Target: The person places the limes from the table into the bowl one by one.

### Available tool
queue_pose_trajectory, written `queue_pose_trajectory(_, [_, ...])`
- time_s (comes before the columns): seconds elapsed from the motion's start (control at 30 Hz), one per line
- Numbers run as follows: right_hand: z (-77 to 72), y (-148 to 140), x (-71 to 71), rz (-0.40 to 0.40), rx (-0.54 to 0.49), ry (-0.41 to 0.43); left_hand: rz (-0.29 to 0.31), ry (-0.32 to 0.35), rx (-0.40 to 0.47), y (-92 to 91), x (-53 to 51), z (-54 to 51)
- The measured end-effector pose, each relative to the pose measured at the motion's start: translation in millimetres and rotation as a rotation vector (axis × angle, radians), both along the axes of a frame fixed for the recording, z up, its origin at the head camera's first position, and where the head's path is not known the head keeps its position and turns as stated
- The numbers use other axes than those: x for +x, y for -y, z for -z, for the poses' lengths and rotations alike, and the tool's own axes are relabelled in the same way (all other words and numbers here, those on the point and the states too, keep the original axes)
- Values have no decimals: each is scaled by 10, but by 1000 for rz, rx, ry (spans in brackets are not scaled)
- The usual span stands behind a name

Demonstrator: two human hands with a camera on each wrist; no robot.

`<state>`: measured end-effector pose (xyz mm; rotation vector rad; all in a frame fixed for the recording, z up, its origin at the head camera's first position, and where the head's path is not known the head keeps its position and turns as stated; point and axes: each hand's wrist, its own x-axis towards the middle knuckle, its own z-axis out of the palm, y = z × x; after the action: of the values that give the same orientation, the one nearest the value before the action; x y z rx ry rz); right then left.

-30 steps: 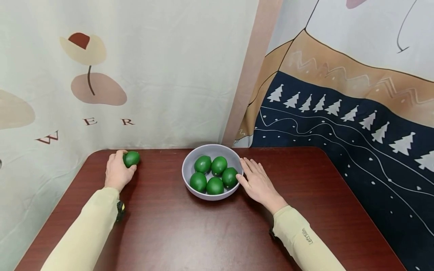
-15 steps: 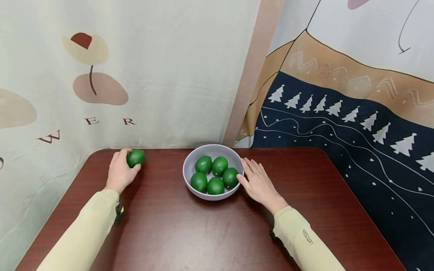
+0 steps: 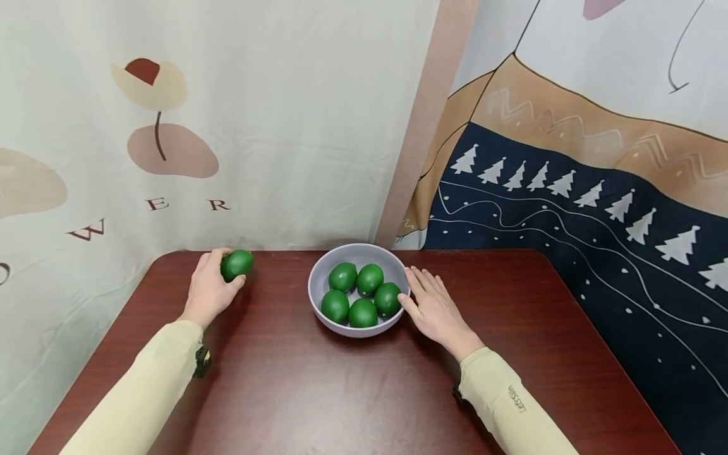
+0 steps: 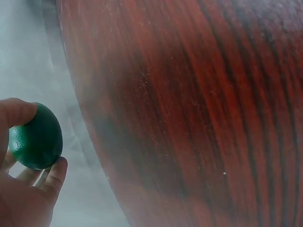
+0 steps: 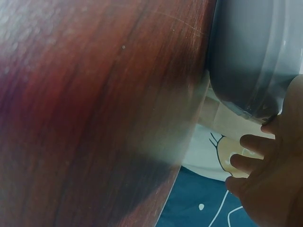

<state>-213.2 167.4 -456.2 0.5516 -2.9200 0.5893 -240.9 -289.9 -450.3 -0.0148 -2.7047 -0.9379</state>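
Observation:
My left hand (image 3: 212,289) grips a green lime (image 3: 237,265) near the far left corner of the table. In the left wrist view, thumb and fingers pinch that lime (image 4: 40,137) from opposite sides, and it appears raised off the wood. A grey-lavender bowl (image 3: 359,332) stands at the table's far middle with several limes (image 3: 363,313) inside. At the bowl's right side lies my right hand (image 3: 435,309), fingers extended, thumb at the rim. The right wrist view shows the fingers (image 5: 253,163) beside the bowl's outer wall (image 5: 255,52).
The dark red-brown wooden table (image 3: 318,398) has rounded far corners. Behind it hangs a pale printed curtain (image 3: 284,126), close to the far edge. A navy cloth with white trees (image 3: 540,215) hangs along the right side.
My left hand has shifted right and slightly up with the lime in its grip. The right hand stays at the bowl, and the limes inside keep their places.

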Motion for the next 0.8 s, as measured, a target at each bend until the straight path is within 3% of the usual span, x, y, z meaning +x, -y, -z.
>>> queue_pose_trajectory(0.4, [12,-2,-7,3,7,-8,38,-16,-26,-73,45,-28])
queue_pose_trajectory(0.8, [-23,7,-1,13,13,36,68,-50,-29,-151,63,-16])
